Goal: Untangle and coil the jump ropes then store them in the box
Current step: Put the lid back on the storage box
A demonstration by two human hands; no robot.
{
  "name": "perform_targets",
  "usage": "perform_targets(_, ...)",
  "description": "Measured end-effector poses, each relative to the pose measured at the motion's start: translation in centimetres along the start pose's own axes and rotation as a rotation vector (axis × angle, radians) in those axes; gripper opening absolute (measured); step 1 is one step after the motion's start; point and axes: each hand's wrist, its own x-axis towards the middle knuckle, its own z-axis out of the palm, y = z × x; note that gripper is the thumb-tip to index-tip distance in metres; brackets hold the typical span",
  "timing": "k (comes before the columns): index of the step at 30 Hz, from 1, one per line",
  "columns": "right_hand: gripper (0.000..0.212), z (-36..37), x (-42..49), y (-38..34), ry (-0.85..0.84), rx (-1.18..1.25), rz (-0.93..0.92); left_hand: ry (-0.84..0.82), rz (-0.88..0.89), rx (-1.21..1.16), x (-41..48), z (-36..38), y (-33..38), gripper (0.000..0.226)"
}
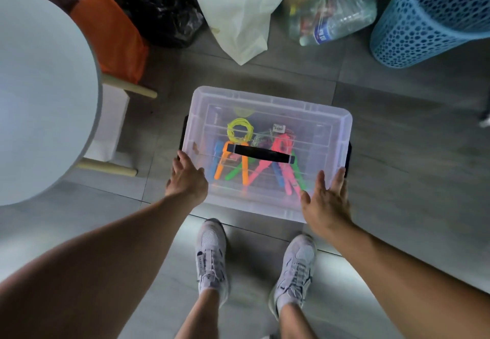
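Observation:
A clear plastic box (328, 126) stands on the grey tiled floor in front of my feet, its translucent lid on and a black carry handle (261, 153) across the top. Through the lid I see coiled jump ropes (240, 129) with bright orange, green, pink and blue handles. My left hand (185, 178) rests flat on the lid's near left corner, fingers spread. My right hand (327, 200) lies flat on the near right corner, fingers apart. Neither hand holds anything.
A round white table (39, 94) with wooden legs stands at the left. Behind the box lie a black bag (161, 7), a white tote bag (238, 20) and a clear bag of bottles (331, 12). A blue perforated basket (434, 17) stands at the back right.

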Motion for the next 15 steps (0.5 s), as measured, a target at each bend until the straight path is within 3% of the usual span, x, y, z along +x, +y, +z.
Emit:
perform_targets(3,0.064,0.2,0.6,-0.5,0.199,0.137,0.049,0.097,-0.019,-0.170,1.3,-1.1,0.2,0.044)
perform_targets(6,0.067,-0.6,2.7,-0.1,0.399,0.480,0.230,0.101,-0.033,-0.341,3.5,-2.4,0.4,0.070)
perform_targets(10,0.093,-0.1,5.4,0.7,0.308,0.733,0.477,0.006,-0.089,-0.405,5.8,-2.7,0.6,0.091)
perform_targets(15,0.072,0.3,6.6,1.6,0.311,0.723,0.565,-0.025,-0.102,-0.383,7.4,-2.3,0.1,0.085)
